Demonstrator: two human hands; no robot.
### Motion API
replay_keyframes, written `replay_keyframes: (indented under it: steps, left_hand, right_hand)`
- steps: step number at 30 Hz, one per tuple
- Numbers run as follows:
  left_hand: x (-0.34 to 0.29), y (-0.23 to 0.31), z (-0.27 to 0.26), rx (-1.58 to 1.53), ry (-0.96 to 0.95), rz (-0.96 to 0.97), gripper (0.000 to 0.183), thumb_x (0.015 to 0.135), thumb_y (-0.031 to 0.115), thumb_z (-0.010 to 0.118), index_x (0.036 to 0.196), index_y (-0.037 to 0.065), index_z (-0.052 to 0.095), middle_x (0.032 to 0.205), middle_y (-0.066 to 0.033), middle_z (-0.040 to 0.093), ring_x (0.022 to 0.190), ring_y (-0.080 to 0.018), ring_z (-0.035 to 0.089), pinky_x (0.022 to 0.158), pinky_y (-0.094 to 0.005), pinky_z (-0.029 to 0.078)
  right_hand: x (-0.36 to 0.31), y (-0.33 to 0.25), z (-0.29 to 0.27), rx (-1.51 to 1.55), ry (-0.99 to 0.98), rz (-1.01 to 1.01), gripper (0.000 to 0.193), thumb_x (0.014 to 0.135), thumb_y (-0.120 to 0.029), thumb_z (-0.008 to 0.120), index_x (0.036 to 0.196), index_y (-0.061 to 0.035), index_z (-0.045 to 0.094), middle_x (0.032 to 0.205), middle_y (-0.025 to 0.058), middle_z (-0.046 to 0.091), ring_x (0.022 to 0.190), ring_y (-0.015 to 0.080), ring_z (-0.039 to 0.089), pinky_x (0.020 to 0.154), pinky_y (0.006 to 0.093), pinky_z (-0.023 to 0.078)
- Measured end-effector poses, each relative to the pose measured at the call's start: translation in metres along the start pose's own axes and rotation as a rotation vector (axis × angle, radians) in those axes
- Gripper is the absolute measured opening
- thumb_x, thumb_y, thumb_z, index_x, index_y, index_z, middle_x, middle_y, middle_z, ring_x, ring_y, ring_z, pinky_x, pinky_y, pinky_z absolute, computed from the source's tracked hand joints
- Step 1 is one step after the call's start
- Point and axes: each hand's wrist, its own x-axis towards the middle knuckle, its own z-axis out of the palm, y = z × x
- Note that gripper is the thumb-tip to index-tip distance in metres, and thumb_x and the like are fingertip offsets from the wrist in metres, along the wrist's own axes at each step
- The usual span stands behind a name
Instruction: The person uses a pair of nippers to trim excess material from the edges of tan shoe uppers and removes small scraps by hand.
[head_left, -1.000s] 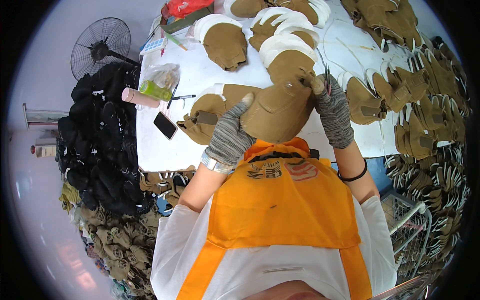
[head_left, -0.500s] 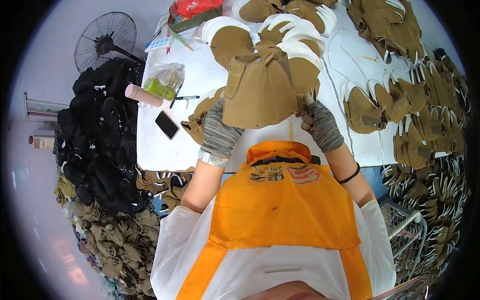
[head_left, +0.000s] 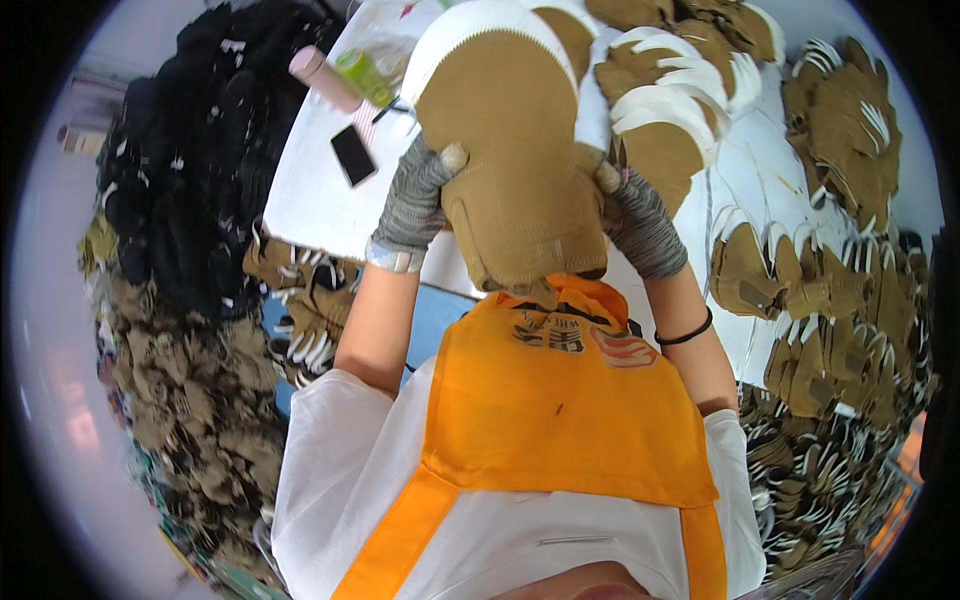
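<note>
A brown suede shoe upper [head_left: 505,130] with a zigzag-stitched white edge is held up in front of me, its white end pointing away. My left hand [head_left: 414,200], in a grey knitted glove with bare fingertips, grips its left side, thumb on top. On the other side my right hand [head_left: 642,218], gloved alike, is closed on the upper's edge. A dark pointed tip of a small tool [head_left: 622,156] shows beside the right thumb; the rest of it is hidden. The fingers beneath the upper are out of sight.
More brown uppers with white edges [head_left: 665,150] lie on the white table [head_left: 310,190], with rows of others [head_left: 745,270] at the right. A phone [head_left: 353,156], pink bottle [head_left: 325,78] and green bottle [head_left: 364,77] stand or lie at left. Black pieces [head_left: 200,150] are heaped beyond the table's left edge.
The upper has been turned over and brought closer, so its white edge now points away from me. Both hands have shifted their grip along its sides. The view has also tilted and moved.
</note>
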Motion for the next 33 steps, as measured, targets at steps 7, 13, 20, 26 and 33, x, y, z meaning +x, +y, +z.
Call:
replay_keyframes:
  steps: [7,13,20,26,33]
  left_hand:
    - [-0.031,0.008,-0.023,0.033,0.192,0.042,0.077,0.078,0.041,0.073,0.135,0.000,0.040,0.124,-0.0145,0.054,0.113,-0.0243,0.056,0.093,-0.0344,0.049]
    - [-0.042,0.006,-0.045,-0.067,0.230,0.062,0.069,0.085,0.035,0.068,0.137,0.001,0.038,0.127,-0.0140,0.053,0.115,-0.0239,0.054,0.096,-0.0340,0.047]
    - [-0.045,0.009,-0.048,-0.281,0.258,0.036,0.065,0.088,0.034,0.065,0.137,0.002,0.037,0.128,-0.0158,0.052,0.115,-0.0264,0.054,0.096,-0.0365,0.048]
    - [-0.035,0.021,-0.043,-0.292,0.162,0.037,0.065,0.087,0.036,0.066,0.135,0.002,0.039,0.126,-0.0173,0.053,0.113,-0.0287,0.056,0.092,-0.0399,0.052]
    - [-0.033,0.030,-0.018,0.013,0.238,0.199,0.058,0.089,0.034,0.065,0.131,0.002,0.043,0.120,-0.0127,0.057,0.106,-0.0224,0.060,0.088,-0.0336,0.053]
  right_hand:
    - [0.035,0.029,0.019,0.161,-0.063,0.104,0.051,0.087,-0.038,0.065,0.122,-0.0014,0.057,0.084,0.0017,0.061,0.055,0.0034,0.047,0.044,0.0146,0.036]
    - [0.058,0.057,0.028,0.305,0.046,0.227,0.043,0.088,-0.034,0.064,0.117,-0.0026,0.060,0.081,-0.0002,0.060,0.054,0.0030,0.044,0.041,0.0151,0.031]
    - [0.040,0.021,0.081,-0.453,0.369,-0.284,0.038,0.089,-0.032,0.067,0.116,-0.0069,0.062,0.091,-0.0013,0.062,0.071,0.0069,0.049,0.067,0.0212,0.044]
    - [0.005,-0.045,0.104,-0.839,0.028,-0.817,0.036,0.078,-0.015,0.075,0.111,-0.0049,0.063,0.114,0.0070,0.059,0.103,0.0187,0.056,0.091,0.0317,0.045]
    - [-0.004,-0.038,0.099,-0.899,-0.052,-0.772,0.024,0.074,-0.010,0.076,0.094,-0.0062,0.064,0.090,0.0042,0.059,0.078,0.0159,0.059,0.069,0.0243,0.049]
